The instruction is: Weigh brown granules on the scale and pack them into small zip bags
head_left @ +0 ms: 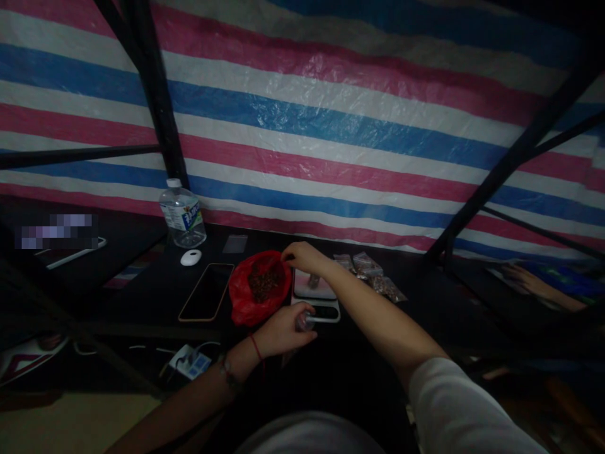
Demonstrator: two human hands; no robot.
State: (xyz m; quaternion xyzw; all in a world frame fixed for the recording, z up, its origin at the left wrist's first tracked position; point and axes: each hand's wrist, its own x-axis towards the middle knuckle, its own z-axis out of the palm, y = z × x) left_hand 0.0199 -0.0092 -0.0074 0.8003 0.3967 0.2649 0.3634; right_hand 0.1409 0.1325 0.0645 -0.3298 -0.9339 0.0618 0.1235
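Observation:
A red plastic bag [246, 306] lies open on the dark table, with brown dried bits [263, 280] inside. My right hand [305, 257] reaches across to the bag's far rim, fingers pinched together over it. My left hand [283, 331] is closed around a small clear packet [304, 323] just in front of a small white digital scale [316, 296]. Something small stands on the scale's plate [314, 280].
A phone [207, 292] lies left of the bag, with a white oval object [191, 257] and a water bottle [182, 214] behind it. Several filled clear packets [371, 271] lie right of the scale. A power strip [190, 362] sits below the table edge. A striped tarp [331, 126] backs the table.

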